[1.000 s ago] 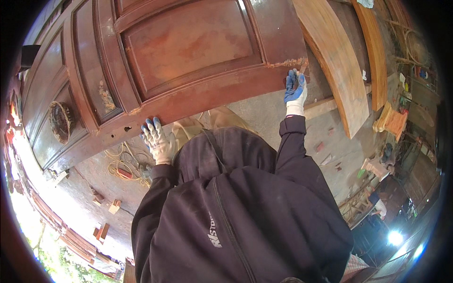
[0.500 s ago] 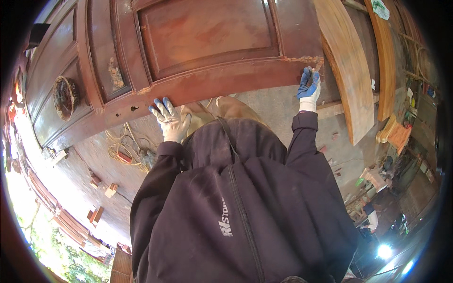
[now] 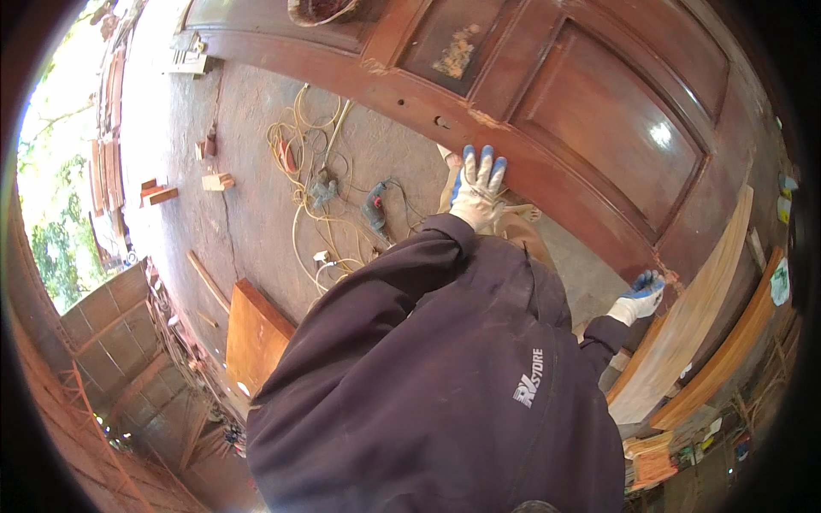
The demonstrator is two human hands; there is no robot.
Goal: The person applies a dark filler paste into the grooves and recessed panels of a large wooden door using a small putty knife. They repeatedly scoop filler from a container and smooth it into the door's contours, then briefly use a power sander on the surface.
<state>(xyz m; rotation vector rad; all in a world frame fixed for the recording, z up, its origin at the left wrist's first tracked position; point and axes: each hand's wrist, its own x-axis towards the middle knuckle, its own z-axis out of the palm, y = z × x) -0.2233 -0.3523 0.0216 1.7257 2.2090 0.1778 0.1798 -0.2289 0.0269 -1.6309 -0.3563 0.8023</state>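
Observation:
A reddish-brown panelled wooden door lies flat across the far side, with a keyhole and a small hole along its near rail. My left hand, in a white glove with blue fingertips, rests open on that near edge, its fingers spread beside the keyhole. At the door's near right corner is my right hand, gloved alike. Its fingers are curled together against a patch of pale brown filler; whatever they pinch is too small to make out. More rough filler covers part of a narrow panel.
A round, dark-stained container stands on the door. Long pale planks lie to the right. On the floor at left are tangled yellow cords, a power tool, wood blocks and a brown board.
My view has swung to the left, so the door appears farther right and tilted, and more floor shows. Both hands remain at the door's near edge, the right still at its corner.

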